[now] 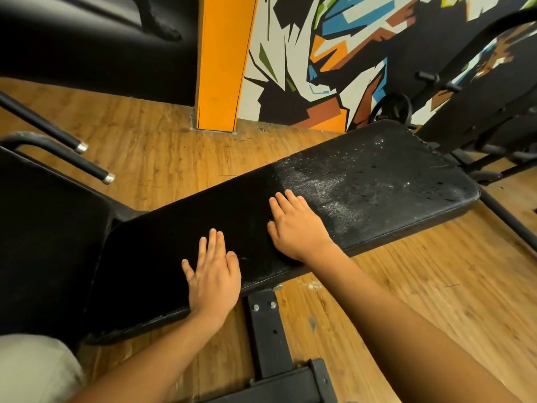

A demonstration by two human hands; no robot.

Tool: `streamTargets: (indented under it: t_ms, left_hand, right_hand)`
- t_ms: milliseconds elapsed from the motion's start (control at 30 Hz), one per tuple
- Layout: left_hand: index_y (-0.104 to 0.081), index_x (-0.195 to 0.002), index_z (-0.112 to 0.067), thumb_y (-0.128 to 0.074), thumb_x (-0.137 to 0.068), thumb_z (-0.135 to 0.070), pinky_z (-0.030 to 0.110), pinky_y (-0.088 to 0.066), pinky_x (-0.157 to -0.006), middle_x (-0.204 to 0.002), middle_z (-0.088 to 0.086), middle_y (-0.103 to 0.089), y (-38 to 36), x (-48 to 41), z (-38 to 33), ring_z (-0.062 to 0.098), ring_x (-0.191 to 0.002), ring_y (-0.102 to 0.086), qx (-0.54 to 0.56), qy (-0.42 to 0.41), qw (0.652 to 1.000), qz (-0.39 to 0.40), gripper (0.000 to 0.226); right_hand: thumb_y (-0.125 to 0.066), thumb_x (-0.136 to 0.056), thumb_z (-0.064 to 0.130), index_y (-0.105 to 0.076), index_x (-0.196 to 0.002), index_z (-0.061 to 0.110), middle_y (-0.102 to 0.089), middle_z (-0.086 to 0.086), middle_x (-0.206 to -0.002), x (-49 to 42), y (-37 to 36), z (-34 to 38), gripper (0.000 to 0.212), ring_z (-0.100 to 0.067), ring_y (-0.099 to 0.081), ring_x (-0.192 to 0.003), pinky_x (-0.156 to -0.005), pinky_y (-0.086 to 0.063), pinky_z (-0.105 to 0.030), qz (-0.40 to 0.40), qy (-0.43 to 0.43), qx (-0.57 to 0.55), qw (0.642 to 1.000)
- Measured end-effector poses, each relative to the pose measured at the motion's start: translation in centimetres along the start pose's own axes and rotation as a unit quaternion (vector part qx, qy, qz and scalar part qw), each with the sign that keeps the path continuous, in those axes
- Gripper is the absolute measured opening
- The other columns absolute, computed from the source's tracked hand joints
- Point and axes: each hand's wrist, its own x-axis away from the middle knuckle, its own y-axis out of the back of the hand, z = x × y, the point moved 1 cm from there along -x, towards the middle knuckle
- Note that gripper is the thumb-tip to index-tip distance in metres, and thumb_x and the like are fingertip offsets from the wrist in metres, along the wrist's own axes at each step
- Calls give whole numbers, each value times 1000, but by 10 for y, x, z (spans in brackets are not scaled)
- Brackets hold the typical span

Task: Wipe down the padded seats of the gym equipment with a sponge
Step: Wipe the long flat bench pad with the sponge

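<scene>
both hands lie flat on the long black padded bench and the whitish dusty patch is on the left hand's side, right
Not quite. The left hand and right hand do lie flat on the long black padded bench, but the head view shows the whitish dusty patch on the right hand's side.

Both hands [213, 274] on bench pad [377, 187]

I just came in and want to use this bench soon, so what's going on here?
A person leans over a black padded bench with both hands laid flat on it. The left hand rests on the dark near part. The right hand lies where a whitish speckled patch begins, and the patch runs to the far end. No sponge is visible; whether one lies under the right hand cannot be told.
</scene>
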Motion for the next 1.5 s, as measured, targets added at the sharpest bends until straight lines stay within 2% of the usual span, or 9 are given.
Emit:
streamTargets:
  t_ms: [267, 367, 500, 700, 867, 1033, 1167, 1333, 1500]
  left_hand:
    - [-8, -161, -27, -15, -107, -44, 54, 0, -125, -168, -10, -2, -3, -1, 2, 9, -154, 5, -3, -6, 1000, 0, 57]
    - [-8, -161, -27, -9, -105, -47, 53, -1, -125, -168, -11, -1, -3, -1, 4, 8, -154, 5, -2, -12, 1000, 0, 59]
    - [-8, -161, -28, -4, -100, -50, 53, 0, -125, -167, -11, 0, -4, -2, 3, 8, -154, 5, -5, -12, 1000, -3, 65]
    - [-8, -160, -29, 3, -95, -54, 52, -2, -126, -167, -13, 0, -4, -1, 5, 6, -154, 5, -4, -15, 1000, -11, 70]
    - [-5, -160, -31, 6, -93, -56, 50, 1, -126, -166, -16, 3, -4, 0, 4, 4, -153, 8, -4, -12, 1000, -9, 72]
    - [-8, -160, -32, 4, -93, -57, 49, 2, -126, -166, -17, 1, -4, -1, 4, 3, -153, 7, 1, -13, 1000, -11, 73]
    - [-9, -160, -31, 2, -93, -57, 51, 1, -126, -166, -16, 0, -3, -1, 5, 3, -153, 7, 6, -17, 1000, -9, 73]
    - [-7, -160, -29, 0, -96, -54, 53, -2, -125, -166, -14, 2, -2, -2, 4, 6, -153, 6, -3, -18, 1000, -1, 69]
    - [-8, -162, -26, -15, -106, -45, 54, 0, -125, -168, -11, 1, 0, -1, 3, 8, -154, 7, 0, -15, 1000, 12, 59]
  right_hand:
    - [-17, -98, 47, -37, -155, 4, -37, -18, -160, 39, -4, -1, 74, -36, -27, -152, -124, -20, -46, -22, 26, 6, 999]
    - [-17, -100, 45, -32, -157, 3, -34, -19, -162, 20, -5, 1, 72, -37, -24, -153, -125, -17, -47, -22, 17, 10, 1000]
    - [-30, -106, 40, -23, -160, 3, -26, -19, -165, -12, -7, -2, 65, -36, -16, -155, -125, -12, -46, -14, 4, 19, 1000]
    - [-29, -106, 40, -17, -161, 3, -22, -18, -166, -71, -9, -7, 67, -36, -11, -155, -126, -10, -46, 10, -17, 22, 1000]
    - [-27, -105, 40, -20, -159, 2, -26, -19, -163, -117, -9, -13, 66, -36, -16, -153, -124, -14, -47, 15, -24, 35, 999]
    - [-25, -106, 41, -16, -160, 3, -20, -19, -166, -144, -7, -16, 66, -35, -10, -155, -125, -11, -46, 27, -30, 38, 998]
    - [-24, -108, 41, -11, -161, 3, -11, -18, -169, -124, -6, -16, 67, -34, -4, -157, -126, -7, -45, 33, -23, 34, 999]
    - [-29, -108, 41, -15, -161, 3, -16, -18, -168, -67, -2, -11, 67, -34, -9, -156, -127, -8, -44, 18, -12, 25, 999]
    - [-28, -107, 41, -19, -161, 4, -19, -17, -167, -5, 1, -7, 66, -34, -12, -156, -126, -8, -44, 9, -5, 16, 1000]
